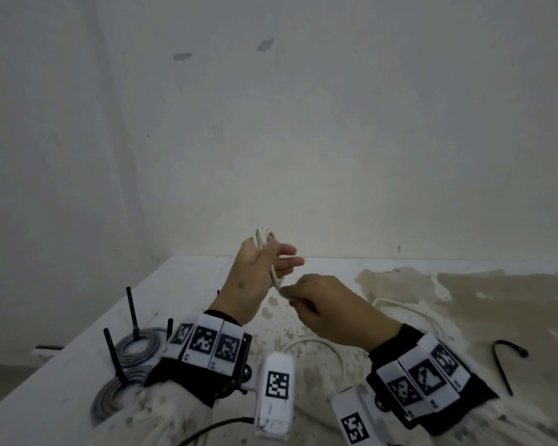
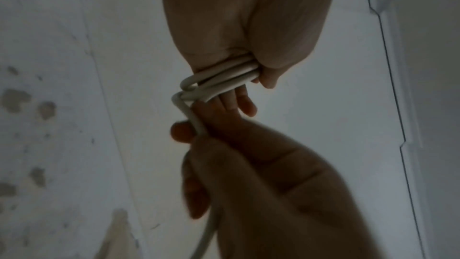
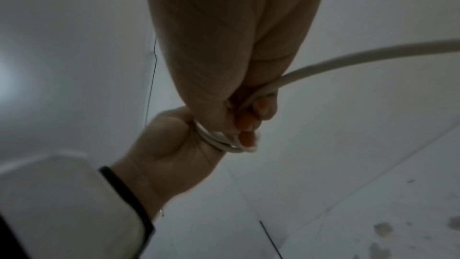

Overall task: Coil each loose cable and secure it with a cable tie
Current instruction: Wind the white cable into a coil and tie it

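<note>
A white cable [image 1: 273, 272] is partly coiled above the table. My left hand [image 1: 258, 268] is raised and grips several small loops [image 2: 224, 78] between thumb and fingers, with loop ends sticking out above the fist [image 1: 264, 235]. Just below and to the right, my right hand [image 1: 319, 300] pinches the strand that leaves the loops [image 3: 311, 68]. The loose remainder of the white cable [image 1: 322, 344] trails down onto the table and curves behind my right wrist. In the right wrist view my left hand [image 3: 174, 145] holds the loops [image 3: 219, 141] against my right fingertips [image 3: 246, 139].
Two coiled grey cables [image 1: 139, 344] [image 1: 116, 394] lie at the table's left edge among upright black antennas [image 1: 132, 312]. A black hooked cable [image 1: 504, 358] lies at the right. The table [image 1: 400, 304] is stained and ends at a white wall. A black lead [image 1: 207, 429] crosses near my left sleeve.
</note>
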